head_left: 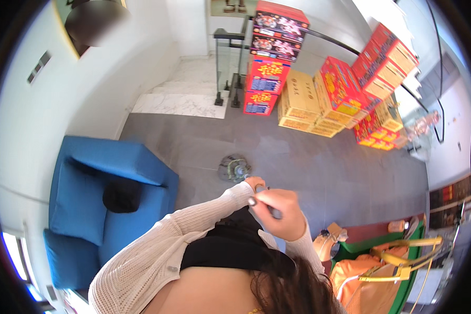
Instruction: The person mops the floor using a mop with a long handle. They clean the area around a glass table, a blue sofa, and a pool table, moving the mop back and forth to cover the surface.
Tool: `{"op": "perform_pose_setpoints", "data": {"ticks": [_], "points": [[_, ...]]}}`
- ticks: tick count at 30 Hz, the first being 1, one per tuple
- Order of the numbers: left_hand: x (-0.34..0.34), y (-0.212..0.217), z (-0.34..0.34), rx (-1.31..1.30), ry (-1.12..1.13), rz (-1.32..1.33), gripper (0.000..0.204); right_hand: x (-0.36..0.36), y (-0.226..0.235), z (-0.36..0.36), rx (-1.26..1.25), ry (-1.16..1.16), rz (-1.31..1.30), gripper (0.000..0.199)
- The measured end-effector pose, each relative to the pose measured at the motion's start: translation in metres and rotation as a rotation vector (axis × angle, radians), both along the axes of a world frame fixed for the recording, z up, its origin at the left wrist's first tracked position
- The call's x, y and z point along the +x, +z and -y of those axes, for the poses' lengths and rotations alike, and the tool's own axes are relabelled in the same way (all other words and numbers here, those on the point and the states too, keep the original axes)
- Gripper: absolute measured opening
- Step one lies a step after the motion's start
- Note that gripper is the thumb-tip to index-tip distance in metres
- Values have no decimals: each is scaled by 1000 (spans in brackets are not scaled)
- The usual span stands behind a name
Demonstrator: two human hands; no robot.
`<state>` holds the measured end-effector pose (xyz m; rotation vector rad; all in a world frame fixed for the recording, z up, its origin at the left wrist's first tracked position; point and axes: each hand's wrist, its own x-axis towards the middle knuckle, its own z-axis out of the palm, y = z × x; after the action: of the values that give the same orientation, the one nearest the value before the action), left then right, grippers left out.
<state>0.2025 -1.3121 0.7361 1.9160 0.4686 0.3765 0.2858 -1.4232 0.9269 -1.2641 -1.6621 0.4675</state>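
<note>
Both my hands meet in front of my chest, at the middle of the view. My right hand (281, 215) is closed around a thin grey rod-like object (275, 213), fingers curled over it. My left hand (256, 182) sits just behind it, mostly hidden, its fingertips on the same grey object's upper end. Both arms wear a white knitted sleeve (193, 220) over a black top. What the grey object is cannot be told. A small round grey fan (234, 168) stands on the grey floor just beyond my hands.
A blue armchair (104, 199) with a black item on its seat stands at left. Stacked red and yellow cartons (319, 89) line the far side beside a glass railing (227, 63) and marble steps. Orange bags (366, 282) and a gold frame sit at lower right.
</note>
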Motion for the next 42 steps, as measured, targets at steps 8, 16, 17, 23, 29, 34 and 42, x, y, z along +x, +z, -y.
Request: {"op": "perform_pose_setpoints", "data": {"ticks": [8,16,17,23,29,34,42], "points": [[8,-35,-17,-252,-267,148,18,-26,-127,-25,-21,-246,227,9],[-6,-55,-20,-707,-157,-64,17,-13,-205,-3,-416,-520,373,45],[-8,-59,-18,-794,-117,-73,17,-13,-213,-5,-395,-509,354,51],[-12,-59,-12,-1348,282,-101,19,-5,-207,-16,-475,-329,-101,62],[-65,-48,-44,-2014,413,207,32,15,-242,-14,-351,-425,-211,53],[-132,-7,-26,-1789,615,112,33,27,-256,11,-556,-430,-512,38],[-125,-10,-29,-2001,640,-168,32,22,-273,-7,-650,-278,-627,28]]}}
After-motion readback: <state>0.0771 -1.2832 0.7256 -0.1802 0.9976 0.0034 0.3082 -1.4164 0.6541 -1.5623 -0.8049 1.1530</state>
